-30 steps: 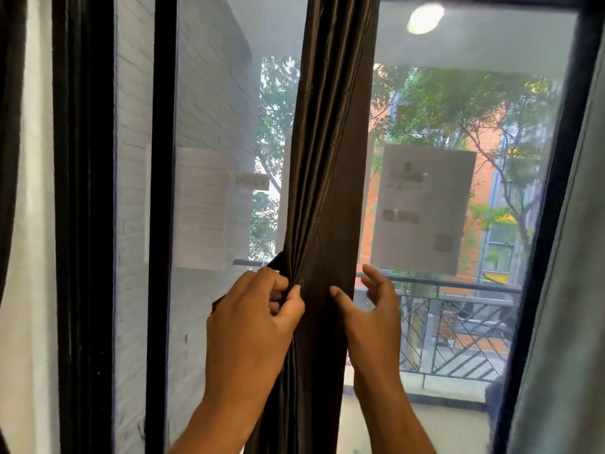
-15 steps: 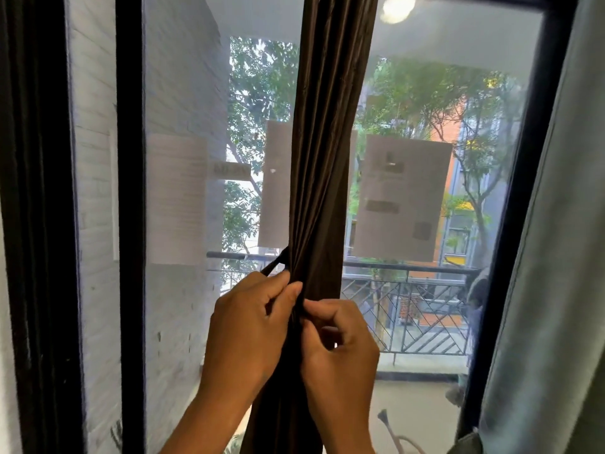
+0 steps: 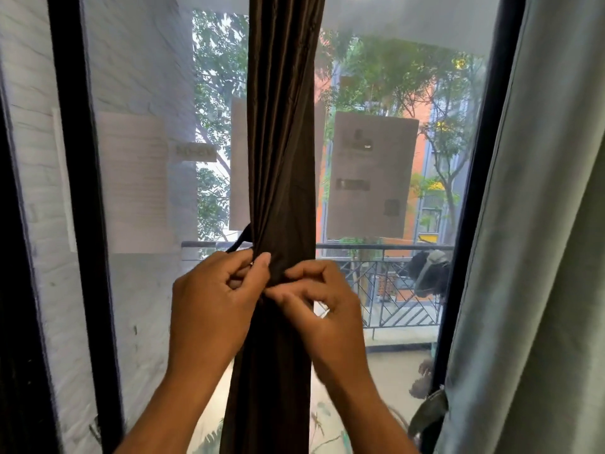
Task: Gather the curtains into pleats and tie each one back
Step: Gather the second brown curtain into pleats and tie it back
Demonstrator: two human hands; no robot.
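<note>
Both hands' fingers [image 3: 262, 262] pinching gathered curtain [image 3: 281, 158]

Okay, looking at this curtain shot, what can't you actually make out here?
Head view only:
- Tie: mostly hidden behind left hand and brown curtain; whether knotted, unclear.
- Right hand fingertips: motion-blurred.
- Curtain top and hem: cut off by the frame.
- Papers on the glass: print too blurred.

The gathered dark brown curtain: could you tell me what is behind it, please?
Behind the gathered dark brown curtain is a window pane with a pale paper sheet partly covered; the rest is hidden.
</note>
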